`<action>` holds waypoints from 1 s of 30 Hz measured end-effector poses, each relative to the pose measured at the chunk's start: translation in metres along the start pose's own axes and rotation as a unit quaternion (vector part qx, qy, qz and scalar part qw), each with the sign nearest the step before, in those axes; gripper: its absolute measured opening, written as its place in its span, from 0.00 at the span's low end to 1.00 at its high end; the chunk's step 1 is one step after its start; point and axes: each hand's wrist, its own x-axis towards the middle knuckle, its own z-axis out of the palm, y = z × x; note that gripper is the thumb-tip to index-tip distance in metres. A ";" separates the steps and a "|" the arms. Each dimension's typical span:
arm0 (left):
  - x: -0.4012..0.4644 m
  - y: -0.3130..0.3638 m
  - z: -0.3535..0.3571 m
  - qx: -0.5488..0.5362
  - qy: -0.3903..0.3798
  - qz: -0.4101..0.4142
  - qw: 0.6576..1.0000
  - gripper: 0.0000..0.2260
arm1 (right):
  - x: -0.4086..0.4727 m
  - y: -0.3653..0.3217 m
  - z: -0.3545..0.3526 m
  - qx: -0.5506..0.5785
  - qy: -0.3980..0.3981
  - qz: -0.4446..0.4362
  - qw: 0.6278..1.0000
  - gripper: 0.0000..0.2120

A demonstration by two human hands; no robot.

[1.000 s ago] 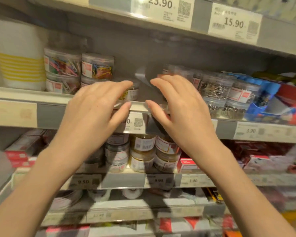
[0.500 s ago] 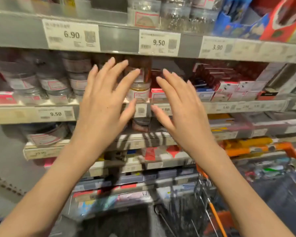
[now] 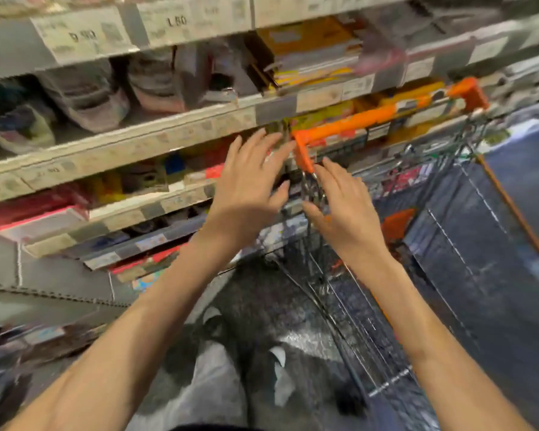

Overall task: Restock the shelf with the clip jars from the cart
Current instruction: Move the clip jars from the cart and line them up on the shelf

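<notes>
Seemingly empty hands (image 3: 296, 200), blurred shelf (image 3: 156, 141).

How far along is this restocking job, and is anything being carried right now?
Nothing is being carried: the left hand and right hand are both open and empty, held out near the cart with its orange handle. The shelves hold goods, too blurred to tell jars. No jars show in the cart from here, so what is left is unclear.

Both bare forearms reach forward and slightly inward. The left hand (image 3: 249, 185) and the right hand (image 3: 344, 206) hang side by side, backs up, fingers spread and slightly curled, holding nothing, not touching each other.
</notes>
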 end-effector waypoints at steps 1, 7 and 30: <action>-0.001 0.008 0.012 -0.003 -0.004 0.006 1.000 0.23 | -0.010 0.009 0.003 0.000 -0.008 0.021 1.000 0.28; 0.005 0.050 0.069 -0.056 -0.114 0.051 0.991 0.23 | -0.066 0.057 0.014 0.015 -0.037 0.146 0.989 0.26; 0.090 0.118 0.258 -0.103 -0.360 0.293 0.880 0.26 | -0.144 0.189 0.093 0.089 -0.141 0.380 0.910 0.30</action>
